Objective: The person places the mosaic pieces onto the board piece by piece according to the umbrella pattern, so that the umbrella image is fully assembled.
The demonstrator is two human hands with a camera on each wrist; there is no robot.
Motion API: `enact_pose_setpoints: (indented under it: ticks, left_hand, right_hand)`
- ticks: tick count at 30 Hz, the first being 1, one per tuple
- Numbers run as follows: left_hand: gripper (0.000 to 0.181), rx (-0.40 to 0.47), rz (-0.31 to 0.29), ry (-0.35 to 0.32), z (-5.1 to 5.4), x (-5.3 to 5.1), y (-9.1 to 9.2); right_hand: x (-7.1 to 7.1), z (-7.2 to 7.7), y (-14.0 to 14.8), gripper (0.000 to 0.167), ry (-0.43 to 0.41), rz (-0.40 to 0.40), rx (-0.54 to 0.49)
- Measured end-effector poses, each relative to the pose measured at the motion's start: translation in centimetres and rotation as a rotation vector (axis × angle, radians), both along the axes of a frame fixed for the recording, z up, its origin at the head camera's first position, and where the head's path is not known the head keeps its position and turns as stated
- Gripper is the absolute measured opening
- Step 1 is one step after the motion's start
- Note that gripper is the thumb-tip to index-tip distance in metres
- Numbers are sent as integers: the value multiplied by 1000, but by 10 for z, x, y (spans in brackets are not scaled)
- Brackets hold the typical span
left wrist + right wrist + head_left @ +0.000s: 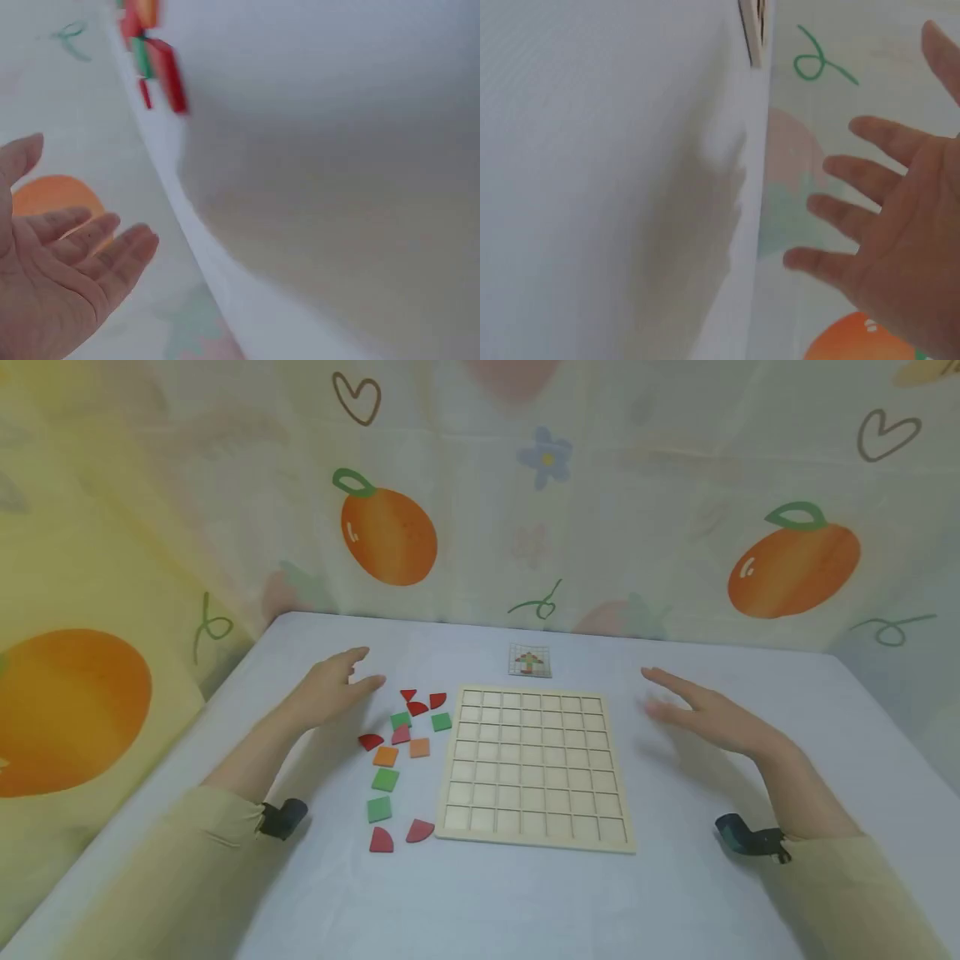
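Observation:
My left hand [324, 691] hovers over the table's left side, its fingers relaxed and holding nothing. Just right of it lie several flat pieces: red quarter-rounds [381, 840], green squares [386, 779], orange squares [386, 757] and a small red triangle [408, 695]. A pale wooden grid board [534, 768] lies beside them, its cells bare. Past the board's right edge, my right hand [708, 714] is held above the table with fingers extended, touching nothing. In the wrist views the left palm [52, 292] and right palm [907, 247] show nothing in them.
A small picture card [529, 661] with a gridded tree-like or mushroom-like design lies behind the board. The white table [525, 902] ends at a hanging cloth [637, 485] printed with oranges and hearts. Both wrists wear dark camera bands [283, 818].

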State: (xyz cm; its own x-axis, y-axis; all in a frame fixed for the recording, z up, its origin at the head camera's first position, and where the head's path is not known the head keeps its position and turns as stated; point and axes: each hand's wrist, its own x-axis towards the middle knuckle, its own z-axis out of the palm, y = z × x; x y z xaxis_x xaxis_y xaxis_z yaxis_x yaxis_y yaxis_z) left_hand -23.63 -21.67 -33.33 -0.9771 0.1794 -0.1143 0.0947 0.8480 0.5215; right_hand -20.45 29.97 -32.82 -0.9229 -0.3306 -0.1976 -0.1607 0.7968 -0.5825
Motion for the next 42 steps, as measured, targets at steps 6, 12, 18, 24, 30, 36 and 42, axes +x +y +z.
enact_pose_setpoints:
  ticks: [6,12,18,24,30,36,42]
  left_hand:
    - [53,240,62,-49,-8,-10,10]
    - [49,320,106,-152,-26,-19,13]
    - [48,262,72,-188,-35,-20,20]
    - [44,236,73,-156,-39,-22,26]
    - [39,223,86,-125,-43,-23,30]
    - [35,208,111,-110,-45,-22,32]
    - [32,197,114,-92,-46,-21,34]
  right_hand:
    - [-4,-1,-16,64,-24,41,-128]
    - [-7,-13,-30,66,-35,108,-146]
    - [-7,-22,-33,77,-68,145,-113]
    - [-10,-25,-31,85,-56,174,-84]
    - [-9,-32,-27,85,-32,174,-45]
    - [-7,-33,-29,85,-12,178,-26]
    - [-6,-33,-31,86,15,183,-20]
